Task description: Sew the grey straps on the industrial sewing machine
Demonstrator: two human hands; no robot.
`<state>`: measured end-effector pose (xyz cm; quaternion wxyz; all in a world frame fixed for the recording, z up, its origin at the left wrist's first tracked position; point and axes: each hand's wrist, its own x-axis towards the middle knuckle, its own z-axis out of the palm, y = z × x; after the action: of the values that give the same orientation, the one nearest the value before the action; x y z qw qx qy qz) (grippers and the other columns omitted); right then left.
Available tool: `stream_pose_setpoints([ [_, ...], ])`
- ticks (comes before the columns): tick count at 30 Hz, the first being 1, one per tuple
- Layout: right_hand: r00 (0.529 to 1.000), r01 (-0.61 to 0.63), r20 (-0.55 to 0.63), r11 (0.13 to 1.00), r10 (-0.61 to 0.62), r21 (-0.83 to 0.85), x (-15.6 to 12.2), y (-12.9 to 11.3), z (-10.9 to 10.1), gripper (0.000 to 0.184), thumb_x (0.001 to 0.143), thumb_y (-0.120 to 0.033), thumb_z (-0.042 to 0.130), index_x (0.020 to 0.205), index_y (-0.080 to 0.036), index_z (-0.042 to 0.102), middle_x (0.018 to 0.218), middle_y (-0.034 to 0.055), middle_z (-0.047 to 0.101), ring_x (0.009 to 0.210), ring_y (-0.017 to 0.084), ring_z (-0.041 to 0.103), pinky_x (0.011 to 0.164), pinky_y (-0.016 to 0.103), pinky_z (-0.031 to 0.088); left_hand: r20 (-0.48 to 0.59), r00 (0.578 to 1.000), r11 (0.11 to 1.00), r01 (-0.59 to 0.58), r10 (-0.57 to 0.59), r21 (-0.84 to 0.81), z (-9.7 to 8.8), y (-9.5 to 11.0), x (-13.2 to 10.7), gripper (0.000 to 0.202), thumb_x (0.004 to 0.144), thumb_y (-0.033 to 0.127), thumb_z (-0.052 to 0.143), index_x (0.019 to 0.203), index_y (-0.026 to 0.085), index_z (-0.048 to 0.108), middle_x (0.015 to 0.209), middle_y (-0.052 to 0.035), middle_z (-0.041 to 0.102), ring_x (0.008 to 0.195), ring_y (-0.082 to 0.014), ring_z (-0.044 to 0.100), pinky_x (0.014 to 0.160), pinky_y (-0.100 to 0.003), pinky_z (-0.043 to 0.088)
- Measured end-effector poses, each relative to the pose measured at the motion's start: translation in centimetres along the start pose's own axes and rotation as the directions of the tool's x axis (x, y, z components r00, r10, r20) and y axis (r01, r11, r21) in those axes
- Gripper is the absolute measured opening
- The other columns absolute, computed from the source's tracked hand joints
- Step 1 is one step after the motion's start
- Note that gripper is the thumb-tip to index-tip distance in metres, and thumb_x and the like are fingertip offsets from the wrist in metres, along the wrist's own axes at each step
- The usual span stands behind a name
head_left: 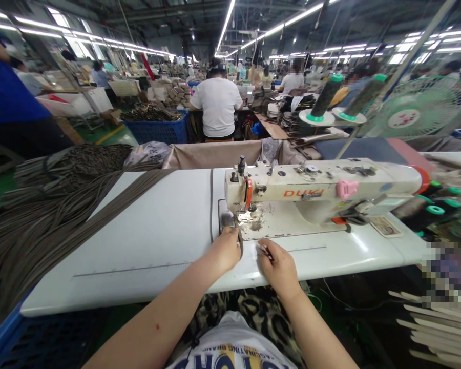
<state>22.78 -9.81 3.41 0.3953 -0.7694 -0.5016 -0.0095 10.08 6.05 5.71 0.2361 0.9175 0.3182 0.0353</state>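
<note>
A white sewing machine (326, 184) stands on the white table (157, 220) before me. My left hand (226, 250) is closed at the front of the needle area, pinching a narrow grey-brown strap (242, 245), whose end curves down past the fingers. Another stretch of grey strap (211, 205) runs away from me along the tabletop, left of the machine head. To the right, my right hand (279, 264) is held near the table's front edge with its fingers curled together. Something small shows at its fingertips, too little to name. The presser foot (248, 209) is just beyond my left hand.
Long bundled straps (72, 205) cover the left end of the table and hang over it. Thread cones (325, 97) and a green fan (411, 115) stand at the right. A fabric-lined bin (211, 155) lies behind the table; a co-worker (217, 105) sits beyond.
</note>
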Motion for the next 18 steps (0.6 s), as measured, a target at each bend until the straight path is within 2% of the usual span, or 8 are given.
stream_pose_setpoints([
  [2,0.996,-0.093,0.014,0.987,0.092,0.129,-0.2,-0.2,-0.7,0.028,0.089,-0.022,0.051,0.109,-0.021,0.07,0.092,0.0043,0.075,0.081,0.02,0.068,0.077,0.029,0.052,-0.008,1.0,1.0,-0.027,0.028,0.007,0.5,-0.3,-0.6,0.051,0.085,0.01,0.055,0.136,0.013,0.056,0.125,-0.0172,0.063,0.102,-0.0243,0.069,0.089,-0.028,0.054],
  [5,0.97,-0.242,0.054,0.927,0.236,0.288,-1.0,-0.5,-2.0,0.027,0.097,-0.04,0.054,0.103,-0.021,0.073,0.076,0.0019,0.069,0.07,0.018,0.062,0.067,0.029,0.05,-0.021,0.997,0.997,-0.072,0.073,0.032,0.3,-0.5,-1.4,0.059,0.084,0.02,0.067,0.141,0.016,0.05,0.131,-0.0175,0.059,0.107,-0.0269,0.068,0.092,-0.03,0.054],
  [8,0.929,-0.353,0.053,0.83,0.367,0.432,-2.5,-0.1,-3.3,0.04,0.096,-0.055,0.057,0.096,-0.019,0.074,0.064,0.0,0.06,0.06,0.017,0.054,0.059,0.028,0.045,-0.028,0.993,0.99,-0.114,0.116,0.077,-0.8,-0.3,-1.9,0.049,0.082,0.031,0.078,0.125,0.017,0.058,0.126,-0.0153,0.058,0.113,-0.0303,0.065,0.097,-0.035,0.053],
  [11,0.858,-0.434,0.001,0.722,0.514,0.539,-4.3,1.3,-4.5,0.051,0.094,-0.065,0.056,0.094,-0.017,0.073,0.062,-0.0006,0.056,0.053,0.014,0.048,0.053,0.028,0.041,-0.078,0.971,0.969,-0.218,0.227,0.115,-1.3,-0.3,-1.9,0.035,0.082,0.031,0.08,0.109,0.018,0.061,0.123,-0.0138,0.058,0.117,-0.0315,0.062,0.105,-0.041,0.051],
  [13,0.804,-0.475,-0.071,0.709,0.591,0.52,-5.7,2.8,-5.4,0.058,0.093,-0.071,0.052,0.095,-0.016,0.072,0.063,0.0003,0.057,0.053,0.014,0.048,0.051,0.028,0.041,-0.121,0.941,0.947,-0.302,0.315,0.114,-0.9,-0.6,-1.8,0.03,0.086,0.027,0.074,0.111,0.018,0.059,0.127,-0.0144,0.057,0.12,-0.0316,0.06,0.107,-0.043,0.05],
  [15,0.746,-0.527,-0.175,0.731,0.642,0.434,-7.0,4.7,-6.7,0.067,0.091,-0.078,0.046,0.095,-0.016,0.072,0.065,0.0016,0.059,0.054,0.015,0.05,0.051,0.028,0.043,-0.148,0.918,0.929,-0.358,0.369,0.091,0.0,-1.0,-1.7,0.031,0.09,0.024,0.066,0.118,0.017,0.056,0.13,-0.0155,0.057,0.121,-0.0315,0.06,0.107,-0.044,0.051],
  [18,0.638,-0.636,-0.329,0.718,0.696,0.283,-9.0,8.2,-9.9,0.072,0.09,-0.08,0.041,0.097,-0.015,0.072,0.071,0.0045,0.064,0.06,0.018,0.056,0.057,0.03,0.047,-0.169,0.9,0.916,-0.39,0.401,0.095,1.2,-1.7,-1.4,0.027,0.096,0.026,0.053,0.12,0.016,0.055,0.129,-0.0162,0.059,0.122,-0.0326,0.061,0.103,-0.046,0.053],
])
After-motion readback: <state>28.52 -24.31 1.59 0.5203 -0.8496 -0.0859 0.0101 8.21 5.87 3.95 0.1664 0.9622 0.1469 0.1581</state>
